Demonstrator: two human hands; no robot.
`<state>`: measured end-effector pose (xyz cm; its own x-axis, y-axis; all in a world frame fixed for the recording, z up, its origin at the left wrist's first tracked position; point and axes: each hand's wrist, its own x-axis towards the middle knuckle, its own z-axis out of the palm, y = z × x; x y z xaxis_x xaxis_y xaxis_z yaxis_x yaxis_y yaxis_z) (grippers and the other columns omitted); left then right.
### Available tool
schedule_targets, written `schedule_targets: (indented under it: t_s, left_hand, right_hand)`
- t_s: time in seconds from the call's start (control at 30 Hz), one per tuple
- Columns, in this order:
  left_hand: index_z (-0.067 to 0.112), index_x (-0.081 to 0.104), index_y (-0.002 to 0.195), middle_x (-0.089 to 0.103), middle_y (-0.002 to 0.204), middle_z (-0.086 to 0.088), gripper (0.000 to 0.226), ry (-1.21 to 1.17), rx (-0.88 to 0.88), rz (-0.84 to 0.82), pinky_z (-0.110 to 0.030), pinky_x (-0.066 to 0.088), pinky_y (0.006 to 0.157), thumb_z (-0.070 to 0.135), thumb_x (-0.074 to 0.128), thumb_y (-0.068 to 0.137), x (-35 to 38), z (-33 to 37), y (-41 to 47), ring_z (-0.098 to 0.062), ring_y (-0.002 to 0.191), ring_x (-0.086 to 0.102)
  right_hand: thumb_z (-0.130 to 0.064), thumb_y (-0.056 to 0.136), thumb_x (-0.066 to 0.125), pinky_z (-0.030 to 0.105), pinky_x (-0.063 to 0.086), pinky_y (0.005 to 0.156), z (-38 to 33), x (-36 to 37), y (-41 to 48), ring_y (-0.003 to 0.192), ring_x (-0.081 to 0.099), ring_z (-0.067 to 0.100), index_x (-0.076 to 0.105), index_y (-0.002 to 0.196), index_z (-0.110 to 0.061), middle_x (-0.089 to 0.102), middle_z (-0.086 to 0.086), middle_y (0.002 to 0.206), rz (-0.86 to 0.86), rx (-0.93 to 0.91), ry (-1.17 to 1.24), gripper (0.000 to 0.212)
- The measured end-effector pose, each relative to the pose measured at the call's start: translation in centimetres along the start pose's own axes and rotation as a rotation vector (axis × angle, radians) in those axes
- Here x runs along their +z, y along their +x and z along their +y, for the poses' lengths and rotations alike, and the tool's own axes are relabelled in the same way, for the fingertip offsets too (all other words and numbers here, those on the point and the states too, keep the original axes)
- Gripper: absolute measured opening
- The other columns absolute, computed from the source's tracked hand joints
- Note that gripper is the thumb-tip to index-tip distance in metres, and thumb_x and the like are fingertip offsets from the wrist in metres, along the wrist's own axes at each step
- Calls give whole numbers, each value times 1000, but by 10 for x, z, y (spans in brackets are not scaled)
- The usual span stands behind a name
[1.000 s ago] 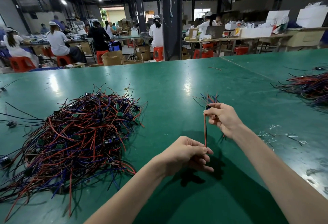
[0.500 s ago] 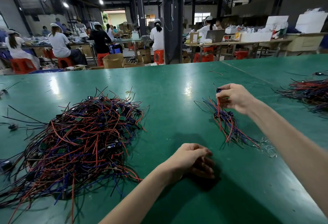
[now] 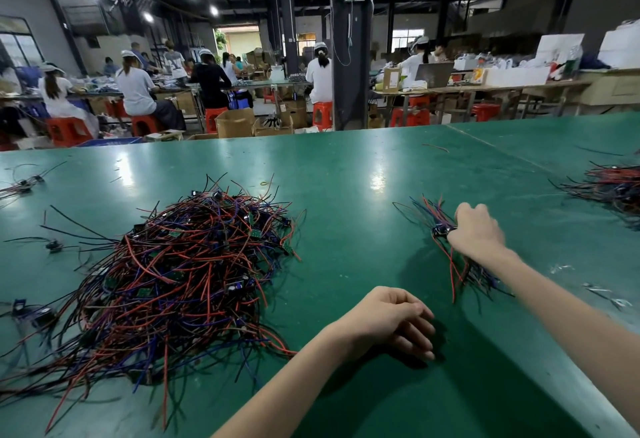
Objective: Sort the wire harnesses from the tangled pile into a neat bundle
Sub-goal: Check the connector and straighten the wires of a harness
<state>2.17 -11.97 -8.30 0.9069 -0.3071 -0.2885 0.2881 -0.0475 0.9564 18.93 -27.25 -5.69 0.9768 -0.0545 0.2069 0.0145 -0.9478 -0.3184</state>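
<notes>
Red-and-blue harnesses in the sorted bundle sit under the clasping right hand; the loosely curled, empty left hand likely reaches next for the tangled pile.

The tangled pile lies on the left of the green table: a wide, loose mound of red, black, blue and purple wires crossing every way, with small green circuit boards and dark connectors caught among them. Stray ends fan out toward the near left edge. The neat bundle lies well apart to the right, a slim sheaf of the same wires running near to far, its far ends splayed, its near ends spread.
</notes>
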Motion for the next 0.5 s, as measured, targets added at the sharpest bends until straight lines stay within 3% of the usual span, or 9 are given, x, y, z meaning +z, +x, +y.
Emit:
schedule_targets:
  t_s: [0.07,0.13,0.2,0.3,0.37,0.5]
  left_hand:
    - [8,56,86,61,73,-10,19,79,8,-16,-27,57,49,13,43,100,1,1,-2,-15,48,64]
    - [9,57,86,62,72,-6,14,347,82,31,-25,54,44,13,48,96,-5,8,-3,-12,44,60]
    - [11,63,83,65,68,0,13,669,238,212,-21,51,41,13,53,90,-21,25,-6,-13,44,58]
    - [13,66,81,65,66,2,14,603,385,535,-26,54,44,11,56,90,-63,60,-19,-14,55,59]
    - [14,68,89,65,74,4,12,643,423,776,-31,58,59,11,56,92,-102,82,-32,-18,66,63]
    - [5,61,116,64,107,-6,25,927,332,1205,-32,49,90,7,51,93,-193,102,-61,-23,97,60]
  right_hand:
    - [-8,81,58,40,43,85,-11,7,-15,106,48,37,49,109,-3,45,20,117,119,-95,-113,29]
    - [-8,82,56,38,41,84,-24,16,-35,105,49,34,50,106,-5,48,17,113,158,-238,-133,24]
    - [-2,80,52,37,39,76,-35,26,-56,97,53,33,48,93,-10,54,14,103,103,-378,-56,16]
    - [8,72,45,35,27,60,-43,39,-79,76,52,33,40,80,-12,54,11,81,-1,-508,6,22]
    - [9,68,45,35,23,58,-45,44,-83,69,42,30,38,79,-13,48,5,73,-33,-529,16,25]
    - [9,68,43,34,24,57,-48,46,-78,65,40,29,36,81,-14,42,0,64,-18,-529,-15,27]
